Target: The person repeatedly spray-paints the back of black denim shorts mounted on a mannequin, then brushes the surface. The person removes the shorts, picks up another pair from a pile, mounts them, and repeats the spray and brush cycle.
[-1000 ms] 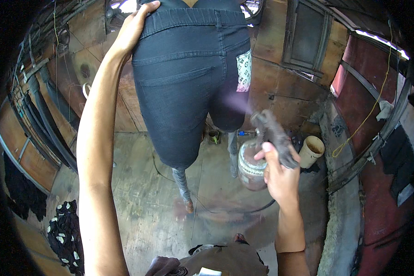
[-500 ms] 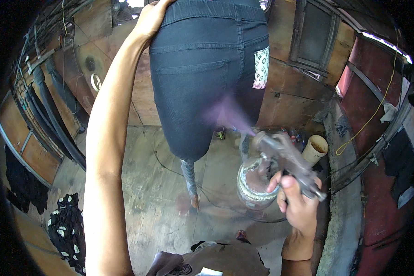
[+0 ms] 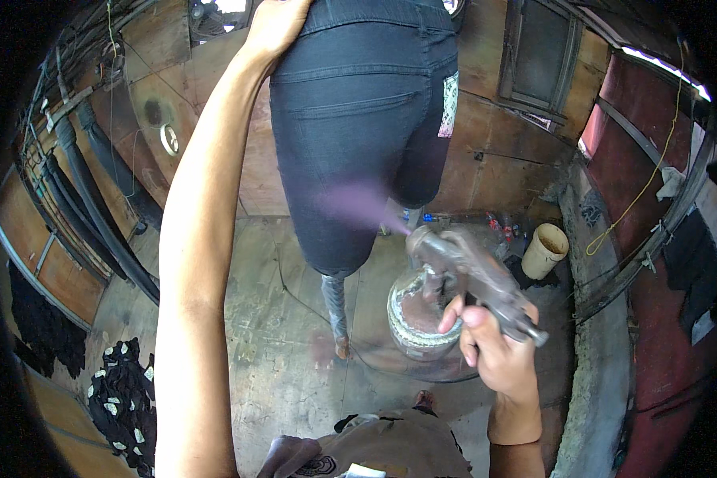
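Dark blue jeans (image 3: pixel 358 119) hang stretched on a form in front of me, back side toward me. My left hand (image 3: pixel 275 28) grips the waistband at the top left. My right hand (image 3: pixel 494 350) is closed on a grey spray gun (image 3: pixel 470 275) with a round metal cup (image 3: pixel 418 315) under it. A pinkish mist (image 3: pixel 354 203) shoots from its nozzle onto the upper thigh of the jeans.
A cream bucket (image 3: pixel 546 251) stands on the concrete floor (image 3: pixel 279 358) at the right, with small bottles (image 3: pixel 502 227) by the wooden wall. Dark hoses (image 3: pixel 95 199) run along the left wall. Black patterned cloth (image 3: pixel 123 398) lies at lower left.
My right hand has dropped lower and swung the spray gun toward the left, so the mist now lands further left on the thigh. The view has tilted; my left hand keeps its hold.
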The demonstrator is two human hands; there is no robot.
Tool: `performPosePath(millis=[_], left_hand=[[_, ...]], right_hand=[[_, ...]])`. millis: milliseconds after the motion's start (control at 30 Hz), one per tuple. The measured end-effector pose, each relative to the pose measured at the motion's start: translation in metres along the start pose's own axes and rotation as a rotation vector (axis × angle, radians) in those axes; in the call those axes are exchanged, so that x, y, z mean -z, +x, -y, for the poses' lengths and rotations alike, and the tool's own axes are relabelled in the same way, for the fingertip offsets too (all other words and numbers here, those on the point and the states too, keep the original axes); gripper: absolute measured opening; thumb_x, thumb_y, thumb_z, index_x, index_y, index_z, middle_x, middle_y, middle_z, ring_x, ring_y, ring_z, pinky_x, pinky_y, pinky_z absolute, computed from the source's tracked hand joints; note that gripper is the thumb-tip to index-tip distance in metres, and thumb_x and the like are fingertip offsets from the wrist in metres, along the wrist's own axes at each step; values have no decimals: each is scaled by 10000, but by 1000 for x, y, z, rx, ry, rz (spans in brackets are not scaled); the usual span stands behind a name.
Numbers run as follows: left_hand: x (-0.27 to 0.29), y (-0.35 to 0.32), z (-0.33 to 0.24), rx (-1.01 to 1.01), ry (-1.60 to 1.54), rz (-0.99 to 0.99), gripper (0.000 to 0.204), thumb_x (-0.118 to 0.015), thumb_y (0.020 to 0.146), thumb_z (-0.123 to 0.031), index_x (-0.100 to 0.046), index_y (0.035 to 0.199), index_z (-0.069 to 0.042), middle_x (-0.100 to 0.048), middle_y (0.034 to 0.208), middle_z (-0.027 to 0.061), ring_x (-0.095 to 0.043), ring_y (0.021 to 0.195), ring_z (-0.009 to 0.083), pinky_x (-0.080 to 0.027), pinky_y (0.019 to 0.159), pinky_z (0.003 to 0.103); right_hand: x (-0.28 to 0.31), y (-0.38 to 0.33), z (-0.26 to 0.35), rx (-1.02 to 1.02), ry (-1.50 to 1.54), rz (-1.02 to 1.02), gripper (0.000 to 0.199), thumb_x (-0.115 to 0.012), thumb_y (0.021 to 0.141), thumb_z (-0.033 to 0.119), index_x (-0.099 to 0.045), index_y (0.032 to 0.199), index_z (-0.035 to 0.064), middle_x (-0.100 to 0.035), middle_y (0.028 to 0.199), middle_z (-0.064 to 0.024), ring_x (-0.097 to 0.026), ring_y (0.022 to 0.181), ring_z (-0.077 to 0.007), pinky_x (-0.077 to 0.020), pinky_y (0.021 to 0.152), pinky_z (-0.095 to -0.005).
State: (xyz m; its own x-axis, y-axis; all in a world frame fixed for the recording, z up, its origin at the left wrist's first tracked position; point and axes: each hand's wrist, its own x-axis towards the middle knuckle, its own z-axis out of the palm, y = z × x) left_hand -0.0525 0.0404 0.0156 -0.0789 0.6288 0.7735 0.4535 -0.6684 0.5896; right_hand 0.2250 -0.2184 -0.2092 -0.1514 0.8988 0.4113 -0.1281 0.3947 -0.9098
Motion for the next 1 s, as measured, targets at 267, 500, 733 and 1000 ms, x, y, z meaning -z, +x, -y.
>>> performPosePath(millis=[267, 500, 733, 1000], left_hand=[[9, 30, 33, -78, -23, 28, 711, -675, 895, -572, -680, 1278, 27, -673, 1284, 210, -554, 1268, 274, -216, 1225, 391], [15, 48, 62, 137, -386, 242, 711, -600, 939, -592, -605, 1373, -28, -656, 1320, 157, -648, 1161, 235, -480, 1051, 346], [13, 57, 60, 171, -237, 208, 863, -644, 893, -608, -510, 1454, 34, -574, 1413, 246, -599, 1254, 311, -466, 1071, 376], [-58, 3, -25, -979, 289, -575, 357, -670, 790, -31, -643, 1146, -17, -645, 1179, 175, -633, 1117, 323, -496, 992, 405]], right_hand=[[-4, 22, -34, -244, -175, 0, 428, -623, 1031, 215, -569, 1415, 34, -749, 882, -69, -482, 522, -39, -397, 472, -218], [34, 36, 2, 260, 149, -129, 435, -583, 1045, 180, -526, 1409, -51, -731, 913, -157, -452, 455, -37, -371, 405, -191], [71, 51, -60, -266, -102, 18, 372, -538, 1071, 357, -673, 1141, 18, -738, 872, -95, -492, 484, -59, -380, 419, -221], [155, -23, -153, -669, -344, -275, 372, -675, 991, 336, -705, 1202, 31, -767, 841, -96, -695, 783, -158, -534, 736, -335]])
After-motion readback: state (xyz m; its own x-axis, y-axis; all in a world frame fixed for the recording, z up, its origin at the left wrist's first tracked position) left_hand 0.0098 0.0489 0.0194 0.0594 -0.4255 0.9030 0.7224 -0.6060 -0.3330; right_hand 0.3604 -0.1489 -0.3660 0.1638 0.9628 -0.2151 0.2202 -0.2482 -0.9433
